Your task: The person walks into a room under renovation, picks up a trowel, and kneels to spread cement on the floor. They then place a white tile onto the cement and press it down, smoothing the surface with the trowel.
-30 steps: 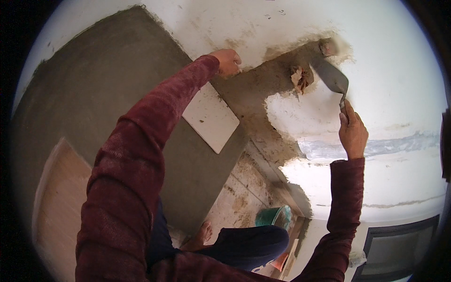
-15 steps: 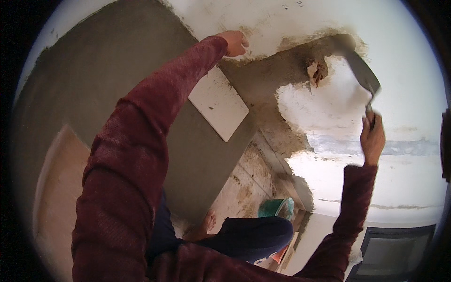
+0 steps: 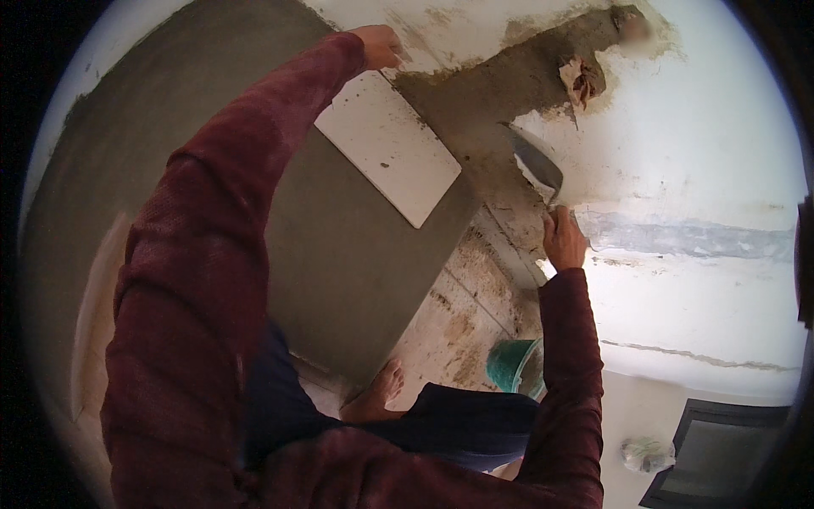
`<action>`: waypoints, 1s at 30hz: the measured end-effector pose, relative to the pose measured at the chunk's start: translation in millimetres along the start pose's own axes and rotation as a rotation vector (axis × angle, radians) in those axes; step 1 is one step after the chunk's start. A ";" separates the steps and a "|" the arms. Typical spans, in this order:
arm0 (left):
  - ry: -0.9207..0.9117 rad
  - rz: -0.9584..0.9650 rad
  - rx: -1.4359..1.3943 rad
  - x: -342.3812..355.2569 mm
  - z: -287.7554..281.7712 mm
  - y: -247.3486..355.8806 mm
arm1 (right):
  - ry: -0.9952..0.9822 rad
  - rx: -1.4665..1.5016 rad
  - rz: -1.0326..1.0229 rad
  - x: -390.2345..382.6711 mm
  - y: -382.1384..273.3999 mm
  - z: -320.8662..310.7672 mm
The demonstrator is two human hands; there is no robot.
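Observation:
My right hand [image 3: 564, 237] is closed on the handle of a metal trowel [image 3: 543, 167], whose blade lies over the border between dark damp plaster [image 3: 458, 110] and white wall [image 3: 678, 144]. Above the blade, torn brownish material [image 3: 581, 83] juts from the wall beside a rough patch. My left hand [image 3: 381, 47], fingers curled, is up at the edge where the grey cement surface [image 3: 339, 280] meets the stained wall; what it holds, if anything, is hidden. Just below it a white rectangular board [image 3: 390, 153] with dark specks lies on the grey surface.
A green bucket [image 3: 504, 365] stands on the stained tiles [image 3: 449, 314] near my bare foot [image 3: 386, 386] and bent knee. A dark-framed panel [image 3: 721, 450] is at the lower right, with a crumpled plastic bag [image 3: 644, 454] beside it. A pale curved panel [image 3: 93, 339] is at the left.
My right hand with the trowel first rose right, then moved left and down, away from the upper patch. My left hand sits higher in the picture. The view has shifted slightly.

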State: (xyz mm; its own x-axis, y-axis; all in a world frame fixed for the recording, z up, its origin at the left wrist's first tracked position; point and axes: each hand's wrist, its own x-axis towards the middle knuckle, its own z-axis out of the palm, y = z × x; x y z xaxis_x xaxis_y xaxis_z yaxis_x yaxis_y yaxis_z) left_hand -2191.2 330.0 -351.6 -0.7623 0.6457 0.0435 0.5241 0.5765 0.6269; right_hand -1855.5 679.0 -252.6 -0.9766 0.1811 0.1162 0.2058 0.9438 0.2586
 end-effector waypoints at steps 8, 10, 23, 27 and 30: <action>-0.079 0.025 0.104 0.2 10.9 23.7 | 0.123 0.085 0.047 -1.0 -6.9 23.1; -0.099 0.148 0.257 7.2 18.5 27.9 | 0.240 0.157 0.070 -1.8 -10.2 29.7; -0.022 0.612 0.707 57.6 69.4 -13.8 | 0.255 0.331 0.176 1.7 -26.4 50.3; -0.117 0.263 0.320 50.9 59.0 -7.5 | 0.202 0.376 0.202 -1.8 -34.8 56.7; -0.177 0.184 0.069 35.7 45.0 -2.3 | 0.322 0.506 0.331 1.1 -41.6 61.3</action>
State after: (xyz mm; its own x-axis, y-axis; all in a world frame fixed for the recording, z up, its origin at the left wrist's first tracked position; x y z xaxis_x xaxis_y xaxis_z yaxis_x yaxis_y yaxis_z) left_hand -2202.5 374.3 -386.5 -0.5766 0.8169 0.0117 0.6772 0.4699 0.5663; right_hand -1869.0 656.9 -322.0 -0.7838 0.4654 0.4111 0.3593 0.8798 -0.3111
